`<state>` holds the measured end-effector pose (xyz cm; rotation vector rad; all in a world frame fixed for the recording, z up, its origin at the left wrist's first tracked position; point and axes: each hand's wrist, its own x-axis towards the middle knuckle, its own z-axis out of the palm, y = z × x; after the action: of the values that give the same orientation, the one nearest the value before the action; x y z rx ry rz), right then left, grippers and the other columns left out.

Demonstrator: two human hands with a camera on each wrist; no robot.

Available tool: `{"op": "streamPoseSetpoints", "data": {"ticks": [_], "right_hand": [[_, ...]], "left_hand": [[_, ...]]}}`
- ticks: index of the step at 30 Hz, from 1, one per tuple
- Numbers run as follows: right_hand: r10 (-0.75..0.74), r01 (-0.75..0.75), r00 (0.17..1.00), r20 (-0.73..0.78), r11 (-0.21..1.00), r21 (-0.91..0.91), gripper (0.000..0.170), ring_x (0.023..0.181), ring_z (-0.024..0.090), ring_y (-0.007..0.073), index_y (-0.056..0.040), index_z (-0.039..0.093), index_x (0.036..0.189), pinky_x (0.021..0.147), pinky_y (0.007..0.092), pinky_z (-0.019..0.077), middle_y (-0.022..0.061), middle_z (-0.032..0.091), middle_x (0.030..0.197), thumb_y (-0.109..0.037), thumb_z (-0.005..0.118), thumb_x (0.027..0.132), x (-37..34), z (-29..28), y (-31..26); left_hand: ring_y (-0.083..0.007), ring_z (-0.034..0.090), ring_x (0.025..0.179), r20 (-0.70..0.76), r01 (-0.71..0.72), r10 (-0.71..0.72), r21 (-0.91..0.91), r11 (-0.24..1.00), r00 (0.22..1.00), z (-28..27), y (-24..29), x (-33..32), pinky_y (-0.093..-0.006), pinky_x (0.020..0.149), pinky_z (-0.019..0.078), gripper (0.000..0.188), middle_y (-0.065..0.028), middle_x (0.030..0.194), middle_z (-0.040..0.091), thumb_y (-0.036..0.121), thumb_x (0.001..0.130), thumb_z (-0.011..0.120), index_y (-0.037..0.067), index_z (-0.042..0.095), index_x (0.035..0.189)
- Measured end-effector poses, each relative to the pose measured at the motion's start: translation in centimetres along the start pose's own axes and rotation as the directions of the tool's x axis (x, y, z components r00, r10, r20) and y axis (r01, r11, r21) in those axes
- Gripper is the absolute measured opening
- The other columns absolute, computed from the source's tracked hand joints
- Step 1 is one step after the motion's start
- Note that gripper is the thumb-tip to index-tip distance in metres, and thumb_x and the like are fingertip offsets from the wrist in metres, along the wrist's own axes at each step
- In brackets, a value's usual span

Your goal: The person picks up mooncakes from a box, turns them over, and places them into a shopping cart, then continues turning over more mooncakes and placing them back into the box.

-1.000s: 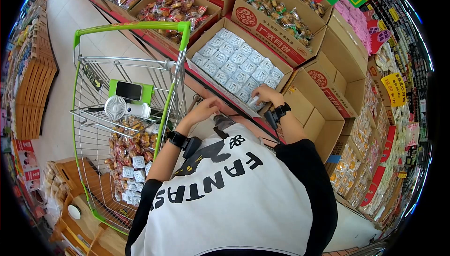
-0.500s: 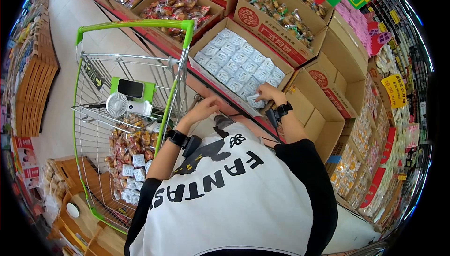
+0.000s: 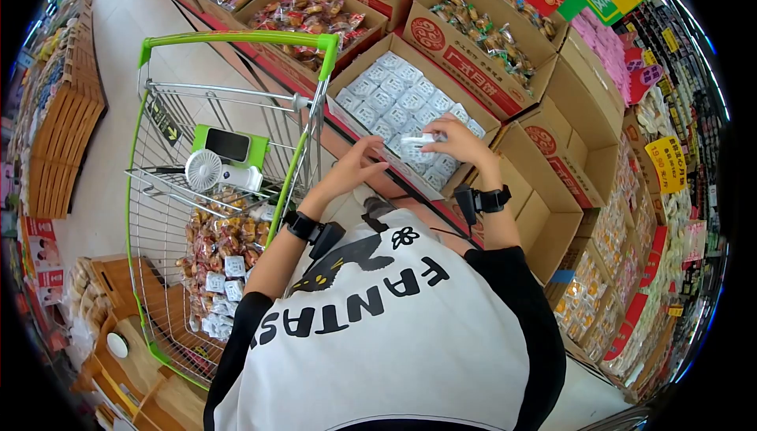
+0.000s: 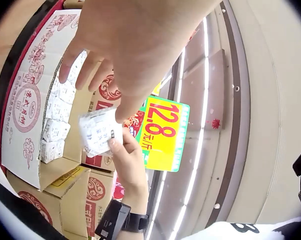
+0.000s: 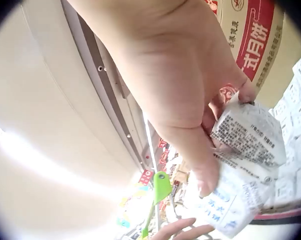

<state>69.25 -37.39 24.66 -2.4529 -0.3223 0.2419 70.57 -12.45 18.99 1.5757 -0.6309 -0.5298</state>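
My right hand [image 3: 467, 145] is raised over the carton [image 4: 26, 110] of white-wrapped mooncakes. Its thumb and fingers pinch two mooncake packets, an upper one [image 5: 253, 132] with small dark print and a lower one [image 5: 230, 202] with blue lettering. Below them, more white mooncakes [image 3: 382, 100] lie in rows inside the carton. My left hand [image 3: 351, 171] hangs near the carton's front edge, between it and the cart, fingers spread and holding nothing. In the left wrist view, the fingers of that hand come close above the packets.
On my left stands a shopping cart [image 3: 236, 37] with a green handle, a phone [image 3: 227, 145], a small white fan [image 3: 204, 169] and bagged pastries [image 3: 225, 242]. Cartons of wrapped pastries [image 3: 303, 17] line the far side. A bare carton [image 3: 524, 194] sits at right; wooden shelving [image 3: 75, 131] is at far left.
My right hand has lifted from the carton's near corner, moving up and left with the mooncake packets. My left hand has shifted slightly toward it, its fingers spreading.
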Motion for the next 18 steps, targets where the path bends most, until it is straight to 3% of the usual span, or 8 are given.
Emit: {"op": "streamPoseSetpoints", "data": {"ticks": [2,4,6,7,9,16,18], "right_hand": [[-0.098,0.090,0.995,0.035,0.980,0.178,0.033,0.081,0.044,0.0198,-0.0035,0.059,0.089,0.073,0.0280,0.0372,0.0061,0.053,0.077,-0.024,0.069,0.064,0.4,0.0,-1.8],[-0.148,0.133,0.987,0.060,0.971,0.199,0.033,0.080,0.044,0.0188,-0.0034,0.059,0.091,0.072,0.0277,0.0374,0.0061,0.052,0.079,-0.022,0.069,0.065,0.7,0.2,-3.0],[-0.217,0.192,0.972,0.088,0.953,0.233,0.032,0.080,0.044,0.0166,-0.0036,0.058,0.093,0.070,0.0267,0.0376,0.0037,0.052,0.084,-0.018,0.068,0.067,1.0,0.4,-3.9],[-0.222,0.196,0.971,0.091,0.952,0.234,0.032,0.080,0.044,0.0166,-0.0036,0.058,0.093,0.070,0.0267,0.0376,0.0037,0.052,0.084,-0.018,0.068,0.067,1.1,0.6,-3.9],[-0.218,0.178,0.971,0.099,0.934,0.310,0.032,0.079,0.044,0.0147,-0.0040,0.058,0.094,0.069,0.0249,0.0371,0.0026,0.053,0.085,-0.017,0.069,0.067,1.3,0.8,-4.0],[-0.128,0.044,0.976,0.173,0.906,0.420,0.039,0.078,0.046,0.0098,-0.0048,0.056,0.103,0.068,0.0222,0.0373,0.0008,0.052,0.085,-0.011,0.068,0.066,1.6,0.6,-4.1],[-0.110,0.003,0.980,0.166,0.842,0.540,0.044,0.080,0.047,0.0089,-0.0049,0.055,0.106,0.070,0.0216,0.0380,0.0002,0.052,0.085,-0.003,0.067,0.065,1.9,0.9,-3.4]], "left_hand": [[-0.0119,0.048,0.091,0.014,0.004,-0.004,0.006,1.000,1.000,0.3,1.4,-0.1,-0.0254,0.077,0.0411,0.043,-0.0068,0.104,0.048,0.011,0.079,0.057,0.004,0.037,0.116],[-0.0119,0.048,0.092,0.025,0.009,-0.009,0.012,1.000,1.000,0.6,1.7,-0.1,-0.0258,0.078,0.0407,0.046,-0.0068,0.107,0.047,0.011,0.078,0.058,0.004,0.036,0.118],[-0.0123,0.047,0.097,0.110,-0.007,0.035,-0.245,0.970,0.993,0.8,1.7,-0.1,-0.0245,0.080,0.0398,0.044,-0.0080,0.105,0.050,0.011,0.077,0.060,-0.001,0.038,0.113],[-0.0123,0.047,0.097,0.104,-0.008,0.034,-0.243,0.970,0.994,0.6,2.4,-0.3,-0.0245,0.080,0.0398,0.044,-0.0080,0.105,0.050,0.011,0.077,0.060,-0.001,0.038,0.113],[-0.0111,0.048,0.096,0.122,0.191,-0.163,-0.278,0.941,0.979,0.2,4.1,-0.7,-0.0250,0.082,0.0393,0.040,-0.0064,0.104,0.051,0.009,0.078,0.059,-0.002,0.041,0.111],[-0.0104,0.049,0.093,0.002,0.130,-0.137,-0.329,0.935,0.991,-0.2,4.3,-1.4,-0.0242,0.081,0.0402,0.036,-0.0062,0.102,0.052,0.010,0.079,0.056,-0.002,0.043,0.110],[-0.0108,0.050,0.092,-0.123,0.023,-0.067,-0.326,0.945,0.990,-0.4,3.5,-1.5,-0.0239,0.079,0.0419,0.035,-0.0061,0.101,0.053,0.011,0.080,0.055,-0.002,0.043,0.110]]}}
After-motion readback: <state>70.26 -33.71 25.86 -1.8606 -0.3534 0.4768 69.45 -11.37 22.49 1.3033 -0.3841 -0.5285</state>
